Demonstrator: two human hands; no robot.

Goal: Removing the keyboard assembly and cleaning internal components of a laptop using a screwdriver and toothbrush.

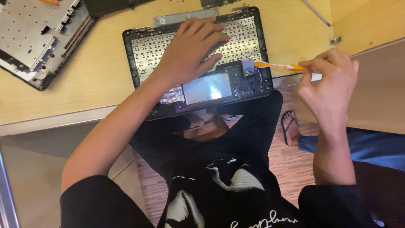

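I look down at a wooden bench (84,84) with a laptop top case (198,63) lying upside down at its front edge. The case is already opened up: I can see the metal back of the keyboard, full of small holes, and the shiny back of the touchpad (207,88) near the front. So the taking apart looks well along to me.

My left hand (190,50) lies flat and open on the keyboard back, fingers spread, pressing the case down. It grips nothing.

My right hand (329,82) is closed on an orange and white toothbrush (278,65). I pinch its handle with thumb and fingers. The brush head points left and touches the case at its right side, just beside the small parts next to the touchpad. I think the brushing is in the middle. I cannot tell how much dust is left, because it is too small to see.

Another laptop part (38,38) with a grey metal plate lies at the far left of the bench, well apart. A thin metal tool (316,12) lies at the far right. A foot in a sandal (291,126) of another person shows on the floor below.
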